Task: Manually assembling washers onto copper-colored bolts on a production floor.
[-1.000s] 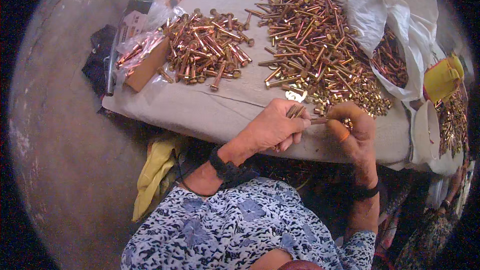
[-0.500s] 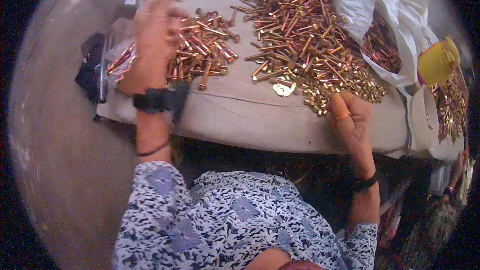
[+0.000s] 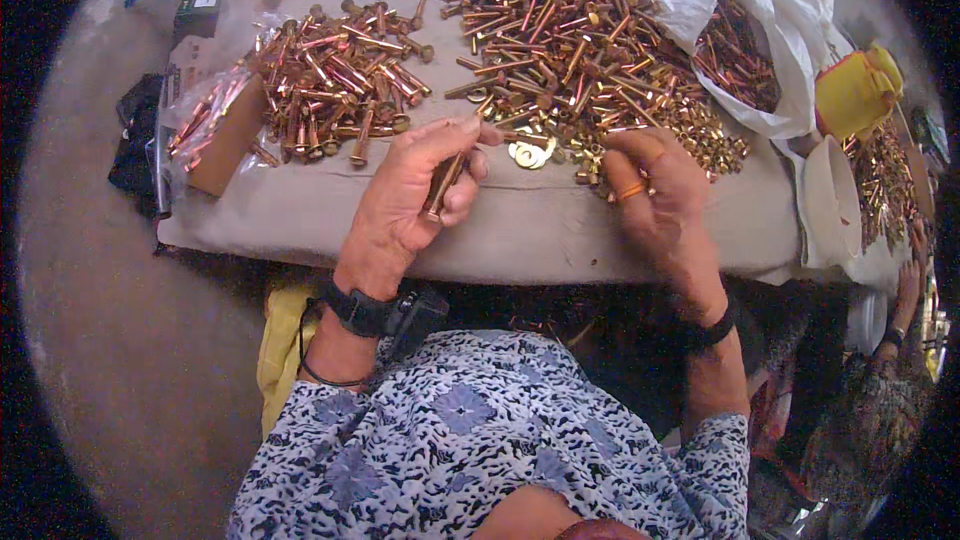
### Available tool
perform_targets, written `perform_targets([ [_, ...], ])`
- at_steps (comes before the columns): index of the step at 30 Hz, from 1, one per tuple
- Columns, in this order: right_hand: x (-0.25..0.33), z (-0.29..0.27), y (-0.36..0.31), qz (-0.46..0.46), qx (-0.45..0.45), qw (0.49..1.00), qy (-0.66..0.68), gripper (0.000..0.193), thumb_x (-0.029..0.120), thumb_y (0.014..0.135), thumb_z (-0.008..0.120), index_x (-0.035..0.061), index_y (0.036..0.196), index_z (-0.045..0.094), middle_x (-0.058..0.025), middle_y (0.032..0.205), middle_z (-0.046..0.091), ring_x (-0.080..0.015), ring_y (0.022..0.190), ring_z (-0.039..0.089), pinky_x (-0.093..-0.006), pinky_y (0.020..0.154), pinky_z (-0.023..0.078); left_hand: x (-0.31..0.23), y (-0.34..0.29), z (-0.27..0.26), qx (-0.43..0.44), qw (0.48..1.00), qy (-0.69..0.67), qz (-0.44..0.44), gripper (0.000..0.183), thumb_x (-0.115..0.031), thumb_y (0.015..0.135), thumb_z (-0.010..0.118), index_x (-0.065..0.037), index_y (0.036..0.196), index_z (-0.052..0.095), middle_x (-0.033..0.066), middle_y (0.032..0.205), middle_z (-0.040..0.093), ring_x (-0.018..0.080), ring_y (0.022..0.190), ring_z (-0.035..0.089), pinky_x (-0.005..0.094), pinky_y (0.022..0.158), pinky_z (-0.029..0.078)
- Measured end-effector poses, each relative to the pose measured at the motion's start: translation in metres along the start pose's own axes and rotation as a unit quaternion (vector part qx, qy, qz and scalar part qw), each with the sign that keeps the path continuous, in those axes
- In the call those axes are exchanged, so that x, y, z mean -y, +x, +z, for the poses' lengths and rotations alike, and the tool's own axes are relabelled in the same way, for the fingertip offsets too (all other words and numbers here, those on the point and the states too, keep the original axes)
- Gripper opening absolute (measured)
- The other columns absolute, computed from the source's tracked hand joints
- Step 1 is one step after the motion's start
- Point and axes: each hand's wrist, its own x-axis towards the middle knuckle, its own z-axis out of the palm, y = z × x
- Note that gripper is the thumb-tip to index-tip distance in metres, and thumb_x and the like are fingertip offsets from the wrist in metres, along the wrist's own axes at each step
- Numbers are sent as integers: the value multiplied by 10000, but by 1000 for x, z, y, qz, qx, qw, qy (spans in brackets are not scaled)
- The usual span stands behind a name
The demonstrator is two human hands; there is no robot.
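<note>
My left hand (image 3: 392,190) is closed around a brass-coloured bolt (image 3: 447,185), its shank slanting across the palm. The fingertips reach toward the flat gold washers (image 3: 530,152) lying at the pile's near edge. Over the heap of small gold nuts (image 3: 690,152) is my right hand (image 3: 662,198), slightly blurred, with thumb and fingers curled together; what they pinch, if anything, is hidden. Behind both hands spreads a big heap of loose bolts (image 3: 560,30). A smaller bolt pile (image 3: 335,85) lies to the left, many of its pieces fitted with heads and collars.
Left of the small pile stand an open cardboard box (image 3: 225,145) and a clear plastic bag with bolts. A white sack (image 3: 790,70) holding more bolts lies at right, beside a yellow packet (image 3: 858,90). Another person's arm (image 3: 908,300) shows at the far right.
My left hand has come back from the left pile to the middle and now shows a bolt in it. My right hand has shifted a little left, still at the nuts.
</note>
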Motion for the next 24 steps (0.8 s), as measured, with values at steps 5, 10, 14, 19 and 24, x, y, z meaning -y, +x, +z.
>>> perform_targets([
  [5,9,27,11,-151,35,977,-144,254,198,718,631,119,958,604,-79,945,571,-253,953,503,-394,785,384,8,-1,7,19,999,-33,-24,337,-317,895,501,-10,1027,549,9,628,521,34,381,400,175,282,296],
  [10,14,48,13,-160,72,966,-187,211,96,672,571,93,883,588,-61,918,553,-261,974,488,-404,805,362,10,-3,1,47,998,-7,-40,315,-293,887,501,-23,1047,532,-5,659,519,27,400,388,173,281,277],
  [14,9,49,11,-141,34,977,-156,192,85,651,588,77,844,584,-63,903,558,-267,931,499,-404,792,370,13,-7,3,25,999,24,-33,174,-186,841,562,-20,883,534,15,643,516,35,423,420,181,296,293],
  [19,9,46,7,-111,-3,981,-158,178,133,647,557,82,816,584,-49,893,568,-241,931,500,-392,762,379,18,-7,7,27,998,52,-15,130,-139,830,568,-15,861,547,26,663,539,40,451,449,183,308,316],
  [24,10,46,6,-166,31,974,-148,167,113,688,632,64,837,578,-62,943,565,-265,996,494,-419,820,366,19,-5,5,19,1000,-6,-15,190,-199,848,576,-21,916,578,20,670,553,51,481,492,182,339,377],
])
